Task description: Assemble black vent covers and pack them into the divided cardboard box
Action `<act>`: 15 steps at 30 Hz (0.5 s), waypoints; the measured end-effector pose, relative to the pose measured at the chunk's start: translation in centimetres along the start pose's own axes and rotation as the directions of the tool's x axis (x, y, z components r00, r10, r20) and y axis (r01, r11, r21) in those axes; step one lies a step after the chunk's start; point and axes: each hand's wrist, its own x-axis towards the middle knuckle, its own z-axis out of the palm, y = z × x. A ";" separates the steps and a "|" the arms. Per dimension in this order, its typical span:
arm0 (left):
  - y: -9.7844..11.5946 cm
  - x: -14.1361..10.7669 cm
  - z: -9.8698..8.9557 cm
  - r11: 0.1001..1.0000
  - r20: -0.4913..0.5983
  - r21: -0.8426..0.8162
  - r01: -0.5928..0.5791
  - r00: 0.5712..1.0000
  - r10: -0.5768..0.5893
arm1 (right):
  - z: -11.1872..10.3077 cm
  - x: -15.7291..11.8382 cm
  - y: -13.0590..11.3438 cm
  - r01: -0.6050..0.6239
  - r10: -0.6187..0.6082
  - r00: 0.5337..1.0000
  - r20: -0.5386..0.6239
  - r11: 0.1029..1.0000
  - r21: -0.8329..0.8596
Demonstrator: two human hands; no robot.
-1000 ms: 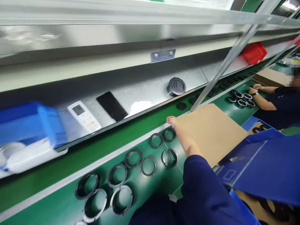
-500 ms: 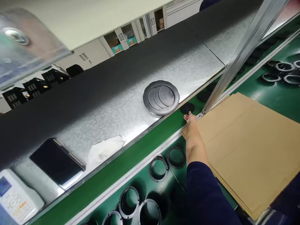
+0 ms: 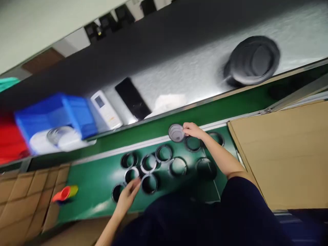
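Note:
My right hand (image 3: 192,130) pinches the edge of a small round grey air vent (image 3: 176,133) with curved slats, held up over the rail between the green strip and the green work surface. Its arm reaches across several black rings (image 3: 164,153) that stand on that surface. My left hand (image 3: 129,194) is low over the left part of the group, close to a ring (image 3: 149,183) and blurred. Its fingers look stretched out, and I see nothing held in them.
On the metal shelf (image 3: 202,71) are a large round vent (image 3: 253,60), white tissue (image 3: 169,102), a black phone (image 3: 133,99), a white remote-like device (image 3: 106,110) and a blue bin (image 3: 55,116). Cardboard sheets (image 3: 282,153) lie right, cardboard boxes (image 3: 28,198) left, near an orange-yellow roll (image 3: 65,193).
The view has swung left and down. My right hand has drawn back from the green strip with the small vent in its fingers. My left hand has come into view by the rings.

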 end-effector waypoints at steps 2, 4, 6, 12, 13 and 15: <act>-1.3 -1.0 -0.4 0.985 0.020 -0.169 0.014 1.000 -0.011 | 7.1 -2.4 -2.9 0.102 -0.059 0.954 0.295 0.986 -0.132; -1.7 0.1 -0.7 0.899 0.123 -0.434 0.053 0.992 0.001 | 13.2 -4.6 -5.9 0.352 -0.128 0.782 0.610 0.898 -0.263; -2.1 1.3 -1.0 0.673 0.437 -0.678 0.295 0.899 0.046 | 18.2 -6.3 -8.6 0.618 -0.114 0.535 0.837 0.729 -0.295; -6.3 -3.0 -1.4 0.295 0.497 -0.852 0.432 0.845 0.196 | 26.3 -8.7 -12.5 0.710 -0.077 0.447 0.891 0.636 -0.301; -7.0 -4.2 -1.4 0.238 0.436 -0.891 0.387 0.876 0.206 | 27.0 -9.1 -12.5 0.693 -0.161 0.540 0.826 0.643 -0.328; -7.8 -6.3 -1.8 0.101 0.257 -0.965 0.241 0.945 0.200 | 28.4 -10.5 -12.1 0.662 -0.386 0.705 0.595 0.661 -0.354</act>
